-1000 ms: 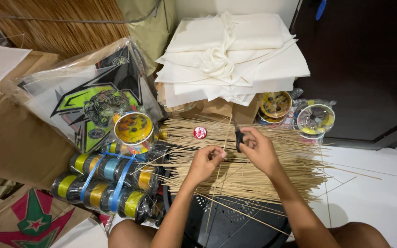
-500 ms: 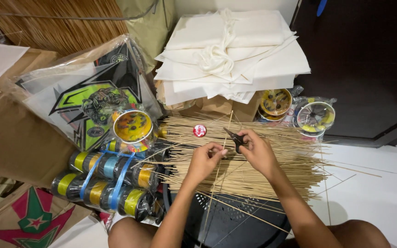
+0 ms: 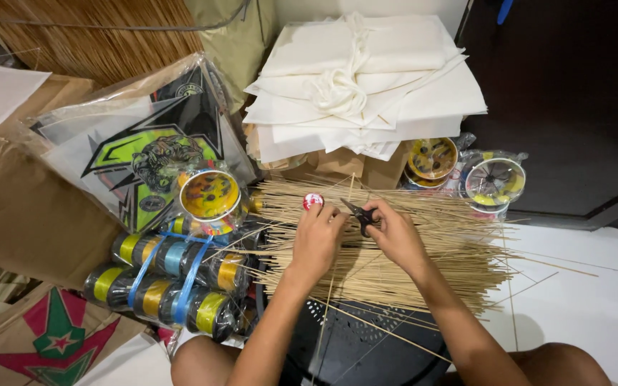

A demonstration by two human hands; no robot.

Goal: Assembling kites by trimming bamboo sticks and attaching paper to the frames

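In the head view, the right hand (image 3: 395, 232) is gripping small dark scissors (image 3: 361, 214), fingers curled closed through the handles, with the blades pointing up and left toward the left hand (image 3: 316, 239). A second ago this hand was sitting further right with the scissors held upright against the palm; since then it has been swinging them down and inward, so the tips are now lying close beside the left fingertips.

The left hand is pinching closed on a thin stick (image 3: 350, 187) that is standing up out of the bundle of sticks (image 3: 423, 243), just beside a small red spool (image 3: 312, 201). It has barely been moving; only the fingers have been drawing tighter. I cannot tell whether thread is running between the spool and the stick.

With both hands now meeting over the middle of the bundle, the work seems to be passing from picking out a stick to cutting or trimming at it, as I judge it.

Around them, taped rolls (image 3: 166, 275) are lying to the left, a printed kite (image 3: 144, 154) in plastic beyond, folded white paper (image 3: 366, 78) above, and a black basket (image 3: 359, 343) under the forearms.
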